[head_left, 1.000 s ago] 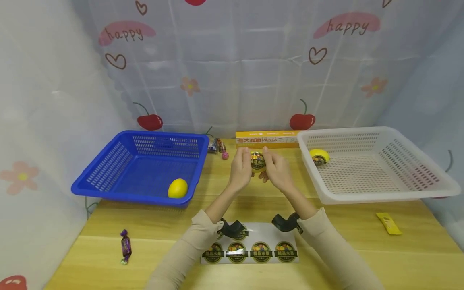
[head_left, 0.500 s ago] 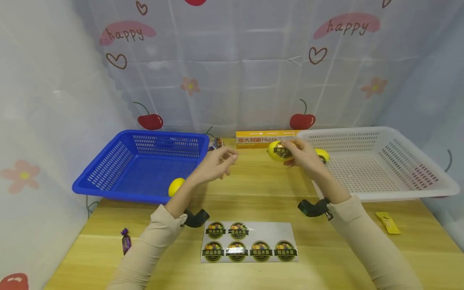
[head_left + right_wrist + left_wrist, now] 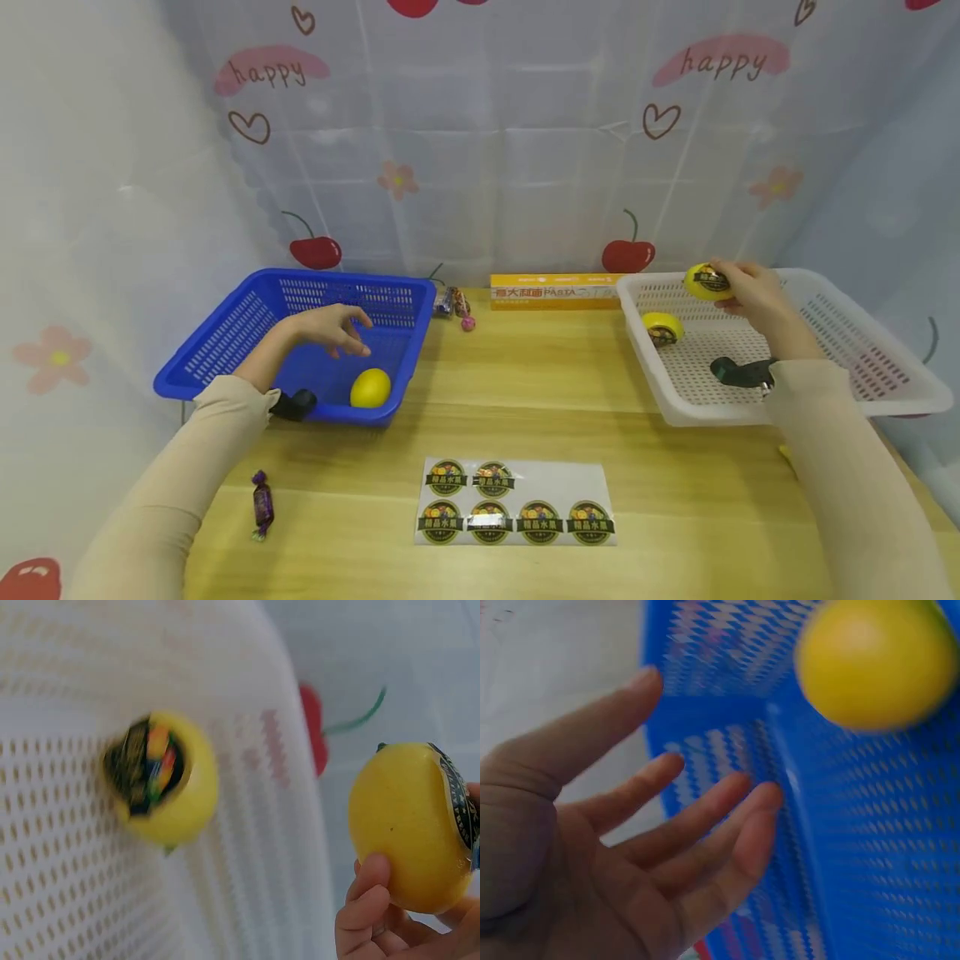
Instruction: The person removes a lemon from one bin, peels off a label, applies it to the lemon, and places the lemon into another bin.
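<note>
Carrying the labelled lemon (image 3: 708, 282) out over the white basket (image 3: 885, 392), the right hand (image 3: 753, 296) pinches it above a stickered lemon (image 3: 662, 327); the left hand (image 3: 326, 327), fingers spread and holding nothing, has swung over the blue basket (image 3: 225, 350) toward the bare lemon (image 3: 371, 388)

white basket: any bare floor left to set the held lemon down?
Yes. The white basket floor is bare right of the stickered lemon lying at its left end. The right hand holds the labelled lemon over the far rim.
</note>
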`<state>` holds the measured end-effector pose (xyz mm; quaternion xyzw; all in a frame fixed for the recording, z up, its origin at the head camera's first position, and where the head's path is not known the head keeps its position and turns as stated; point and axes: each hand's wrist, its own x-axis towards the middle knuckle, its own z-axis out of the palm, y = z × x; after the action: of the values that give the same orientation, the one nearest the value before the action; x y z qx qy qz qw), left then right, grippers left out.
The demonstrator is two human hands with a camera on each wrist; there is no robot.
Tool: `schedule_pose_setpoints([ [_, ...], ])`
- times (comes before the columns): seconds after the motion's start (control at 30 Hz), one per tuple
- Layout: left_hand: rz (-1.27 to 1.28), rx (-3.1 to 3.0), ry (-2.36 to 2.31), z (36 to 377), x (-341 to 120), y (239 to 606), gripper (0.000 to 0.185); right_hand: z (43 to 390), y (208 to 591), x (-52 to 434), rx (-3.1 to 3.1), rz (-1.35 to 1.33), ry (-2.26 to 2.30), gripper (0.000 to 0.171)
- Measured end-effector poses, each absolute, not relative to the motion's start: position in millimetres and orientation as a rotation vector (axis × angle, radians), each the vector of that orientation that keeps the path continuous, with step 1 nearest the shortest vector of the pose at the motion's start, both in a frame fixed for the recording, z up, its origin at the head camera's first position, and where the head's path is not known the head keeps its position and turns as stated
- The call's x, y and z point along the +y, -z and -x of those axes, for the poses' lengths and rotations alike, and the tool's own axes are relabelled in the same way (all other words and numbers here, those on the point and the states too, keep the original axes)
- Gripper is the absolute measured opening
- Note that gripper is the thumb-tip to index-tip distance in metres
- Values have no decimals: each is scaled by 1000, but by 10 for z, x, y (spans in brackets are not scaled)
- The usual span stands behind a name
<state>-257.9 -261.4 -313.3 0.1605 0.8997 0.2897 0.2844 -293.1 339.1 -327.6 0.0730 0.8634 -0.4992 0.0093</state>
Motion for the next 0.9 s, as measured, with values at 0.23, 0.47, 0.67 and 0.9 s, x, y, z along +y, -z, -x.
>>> schedule_pose_setpoints([
  [0.23, -172, 2073, -915, 2785, -2932, 3331, 70, 3034, 3552, 3721, 2574, -336, 1535, 89],
  [0.47, -5, 2022, -883, 2929, -2933, 3454, 77, 3100, 3687, 3829, 2522, -350, 1549, 84],
  [0.67, -40, 1986, -599, 2986, -2794, 3532, 63, 3139, 3777, 3842, 2519, -447, 1557, 72],
  [0.9, -61, 1924, -503, 2993, -2664, 3628, 48, 3198, 3876, 3812, 2502, -462, 1549, 70],
])
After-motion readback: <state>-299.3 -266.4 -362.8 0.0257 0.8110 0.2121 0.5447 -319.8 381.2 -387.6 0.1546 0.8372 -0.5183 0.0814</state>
